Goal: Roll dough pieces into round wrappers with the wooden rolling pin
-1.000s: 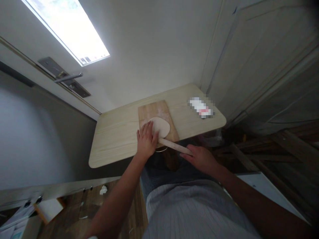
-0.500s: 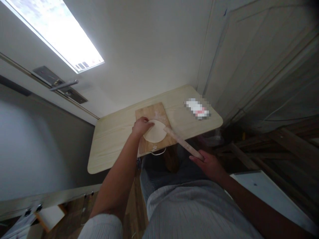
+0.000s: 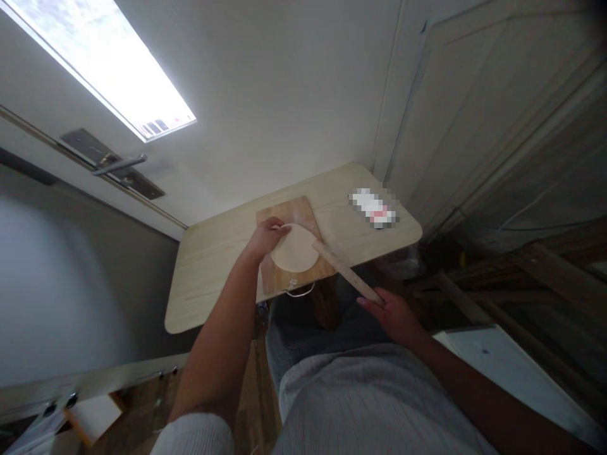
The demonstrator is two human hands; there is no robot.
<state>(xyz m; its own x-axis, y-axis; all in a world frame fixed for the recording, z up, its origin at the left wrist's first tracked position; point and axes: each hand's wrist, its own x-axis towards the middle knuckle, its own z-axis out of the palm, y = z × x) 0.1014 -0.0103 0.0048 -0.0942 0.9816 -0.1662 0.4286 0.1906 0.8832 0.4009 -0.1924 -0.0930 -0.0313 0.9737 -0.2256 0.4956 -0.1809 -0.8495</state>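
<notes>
Across the wooden board (image 3: 310, 277) lay our round of dough (image 3: 298, 251), pale, flat and covering much of the middle! At the board's left side, our left hand (image 3: 266, 237) was closed in a pinch, thumb on top, on the dough's far-left rim; whether that rim was lifted, we couldn't tell. Out past the board's near right corner, our right hand (image 3: 391, 314) had its fingers wrapped around one end of the rolling pin (image 3: 348, 273), whose other end reached over the board to the dough's right edge. Down at the board's near edge curved a metal handle (image 3: 300, 294). Beneath the board ran our table (image 3: 203, 268), with a blurred-out white thing (image 3: 372, 207) well off to the board's right.
</notes>
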